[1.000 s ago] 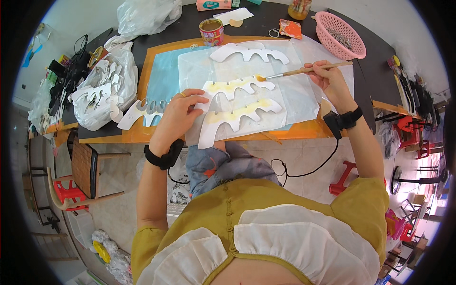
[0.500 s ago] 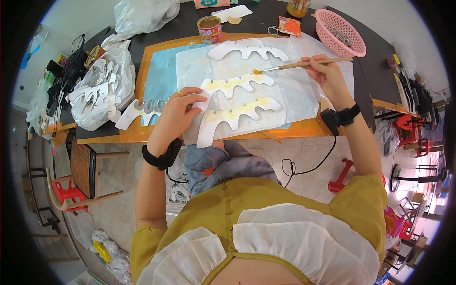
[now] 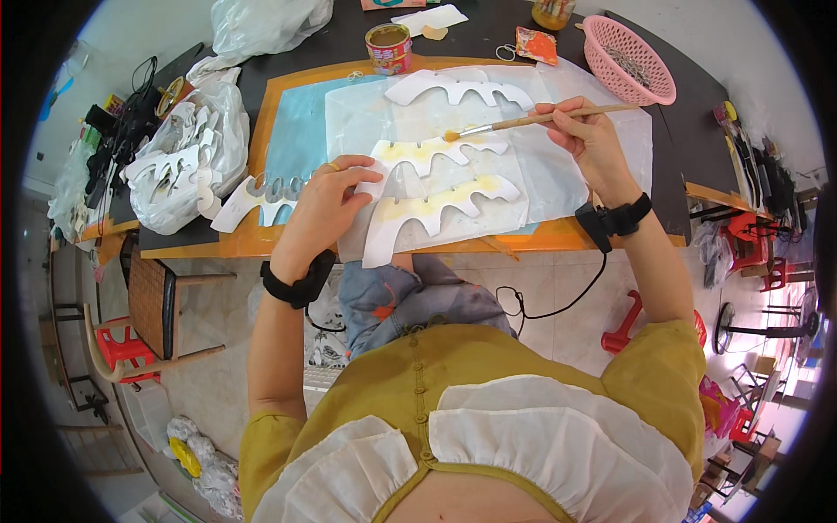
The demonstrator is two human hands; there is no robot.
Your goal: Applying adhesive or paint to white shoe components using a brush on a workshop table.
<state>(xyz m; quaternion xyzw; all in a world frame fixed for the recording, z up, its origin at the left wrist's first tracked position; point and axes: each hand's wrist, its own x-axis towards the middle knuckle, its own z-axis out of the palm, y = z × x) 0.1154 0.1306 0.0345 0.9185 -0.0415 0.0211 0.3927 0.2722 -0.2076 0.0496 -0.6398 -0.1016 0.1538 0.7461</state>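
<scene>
Right hand (image 3: 586, 131): closed in a pinch on the paintbrush (image 3: 532, 119), held low and nearly flat so the bristle tip meets the upper cutout (image 3: 436, 153).
Left hand (image 3: 323, 205): fingers spread and pressed flat on the cutouts' left ends, gripping nothing; it seems to pin them so they cannot slide under the bristles.
Upper cutout: white wavy card piece at the centre of the surface (image 3: 235, 244), smeared yellow where brushed.
Lower cutout (image 3: 436, 209): just beside it at 6 o'clock, also yellowed, its end hanging over the near edge.
Third cutout (image 3: 458, 85): at 12 o'clock, unpainted, kept apart.
Plastic sheet (image 3: 558, 174): under all three, likely to keep the surface free of glue or paint.
Tin (image 3: 389, 47): at 11 o'clock, open, within brush reach.
Pink basket (image 3: 628, 61): at 1 o'clock.
Bag of cutouts (image 3: 179, 161): at 9 o'clock.
</scene>
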